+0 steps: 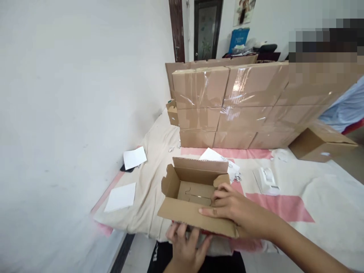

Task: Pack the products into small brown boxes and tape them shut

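An open cardboard box [196,207] with raised flaps sits at the near edge of the cloth-covered surface. Its inside is bare, with slits showing in the bottom. My right hand [230,206] grips the box's right side, thumb lying on the front flap and fingers curled over into the inside. Below that flap, my left hand [187,244] presses its bent fingers against the box's front; the fingertips are partly hidden by the flap. Something red shows between the left hand and the box. Behind the box lie white sheets of paper [212,154], partly covered by its back flap.
A wall of taped cartons [247,108] stands across the back. On the right are a white tape dispenser [269,182] and another open carton [321,146], with a person in light blue clothing [345,108] behind. Paper sheets [121,197] lie at left beside the white wall [71,113].
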`<state>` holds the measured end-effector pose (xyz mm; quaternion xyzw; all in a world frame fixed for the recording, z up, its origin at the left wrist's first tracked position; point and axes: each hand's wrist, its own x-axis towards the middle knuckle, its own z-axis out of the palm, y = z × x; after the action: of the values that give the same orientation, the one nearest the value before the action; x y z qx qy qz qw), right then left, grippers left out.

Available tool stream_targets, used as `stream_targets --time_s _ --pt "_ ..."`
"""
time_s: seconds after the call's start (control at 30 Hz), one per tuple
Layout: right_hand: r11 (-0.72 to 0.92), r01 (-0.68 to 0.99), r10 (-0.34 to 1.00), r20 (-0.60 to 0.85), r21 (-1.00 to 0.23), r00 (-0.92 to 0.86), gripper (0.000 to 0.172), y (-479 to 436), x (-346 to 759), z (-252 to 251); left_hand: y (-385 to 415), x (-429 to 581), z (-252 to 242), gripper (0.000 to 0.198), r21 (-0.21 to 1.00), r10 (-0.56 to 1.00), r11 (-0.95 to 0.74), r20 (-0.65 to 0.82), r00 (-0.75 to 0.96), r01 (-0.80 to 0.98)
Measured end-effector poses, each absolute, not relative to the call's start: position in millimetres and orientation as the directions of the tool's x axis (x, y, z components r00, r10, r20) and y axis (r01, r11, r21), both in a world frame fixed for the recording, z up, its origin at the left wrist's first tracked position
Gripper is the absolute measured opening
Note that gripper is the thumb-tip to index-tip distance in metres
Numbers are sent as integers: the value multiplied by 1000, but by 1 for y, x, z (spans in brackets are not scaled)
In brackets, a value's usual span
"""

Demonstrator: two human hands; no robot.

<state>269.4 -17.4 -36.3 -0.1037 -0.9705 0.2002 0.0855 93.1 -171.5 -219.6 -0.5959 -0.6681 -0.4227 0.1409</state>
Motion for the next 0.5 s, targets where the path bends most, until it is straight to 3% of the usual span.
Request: stream_targets --time_s 0.13,0.23,0.37,0.43,0.5 --pt "923 88 208 293 -374 -933 69 -12 283 -49 -150 88 -164 41 197 798 -183 602 28 963" --pt "952 28 206 569 -306 -796 61 -7 292 -64 -139 81 -139 52 126 861 -294 465 206 947" --pt "947 -32 296 905 -321 -305 53 -3 295 -83 -133 69 -121 35 42 869 -425 298 395 904" --pt "921 -80 372 922 -381 -106 48 1 292 -89 -136 60 -110 19 12 805 -549 279 524 836" --pt "887 -111 452 892 -448 12 46 5 288 -96 -142 49 -92 10 131 774 -621 254 579 773"
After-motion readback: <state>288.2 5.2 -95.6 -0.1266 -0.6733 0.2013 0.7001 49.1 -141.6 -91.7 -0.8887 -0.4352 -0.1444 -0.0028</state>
